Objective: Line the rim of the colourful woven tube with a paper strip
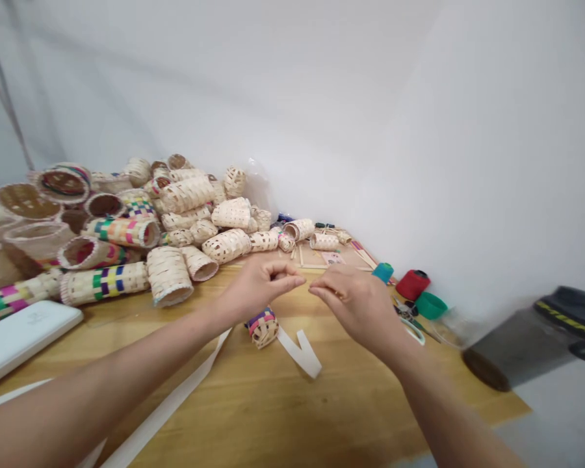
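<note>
Bare forearms (121,370) angle inward over the bench (273,422), bringing both hands together at the middle. The left hand (270,279) and right hand (353,296) each pinch thumb to finger, tips facing but apart; such a fine grip would suit something thin, though I cannot tell whether any thread is between them. Just below the left hand lies the small woven basket (264,328), with a loose white strip (305,356) beside it. Beyond the right hand, spools (413,285) and scissors (415,331) sit apart from the basket pile (188,195) beyond the left, probably for easy reach.
</note>
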Demonstrator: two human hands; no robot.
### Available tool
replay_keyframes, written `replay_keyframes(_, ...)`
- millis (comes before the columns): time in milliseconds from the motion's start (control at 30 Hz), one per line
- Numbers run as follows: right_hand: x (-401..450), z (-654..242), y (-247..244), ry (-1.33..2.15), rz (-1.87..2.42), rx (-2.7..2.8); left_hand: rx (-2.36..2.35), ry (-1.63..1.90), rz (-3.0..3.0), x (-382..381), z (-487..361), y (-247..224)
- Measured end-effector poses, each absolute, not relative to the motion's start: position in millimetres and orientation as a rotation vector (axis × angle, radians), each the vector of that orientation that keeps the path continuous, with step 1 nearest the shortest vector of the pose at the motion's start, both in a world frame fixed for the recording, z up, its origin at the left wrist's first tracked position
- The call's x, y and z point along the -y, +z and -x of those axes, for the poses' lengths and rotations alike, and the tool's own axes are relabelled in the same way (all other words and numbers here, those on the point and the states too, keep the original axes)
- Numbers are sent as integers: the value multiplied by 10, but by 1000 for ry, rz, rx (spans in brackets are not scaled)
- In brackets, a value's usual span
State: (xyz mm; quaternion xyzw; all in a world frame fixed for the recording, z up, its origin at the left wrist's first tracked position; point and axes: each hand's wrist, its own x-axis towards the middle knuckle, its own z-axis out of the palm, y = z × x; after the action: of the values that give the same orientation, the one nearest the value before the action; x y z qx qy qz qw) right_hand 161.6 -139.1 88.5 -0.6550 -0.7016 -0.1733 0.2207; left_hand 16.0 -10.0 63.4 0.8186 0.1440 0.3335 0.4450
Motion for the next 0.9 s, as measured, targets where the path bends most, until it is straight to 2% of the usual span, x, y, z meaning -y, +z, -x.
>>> replay_keyframes(100, 1339, -1671, 971, -176, 1730, 1782, -309, 880, -2146, -27, -227, 858)
replay_keyframes(233, 1212, -1677, 950, 492, 1348, 1382, -264, 889, -2105, -178, -251, 984)
replay_keyframes(333, 1071, -1603, 888, 678, 1032, 1138, -359, 834, -1945, -150, -166, 904)
replay_keyframes(433, 904, -1533, 830, 511, 1011, 1146, -381, 744, -1857, -47, -24, 792)
replay_keyframes(567, 735, -1496, 724, -97, 1194, 1558, -338, 717, -1823, 24, 191, 752)
replay_keyframes(667, 668, -1453, 623, -400, 1219, 1872, -439, 766, -1824, -28, 334, 755)
replay_keyframes(800, 615, -1330, 507, -591, 1264, 2001, -559, 861, -1840, -137, 450, 683)
replay_keyframes(900, 601, -1237, 421, -559, 1277, 1952, -581, 921, -1850, -177, 487, 585)
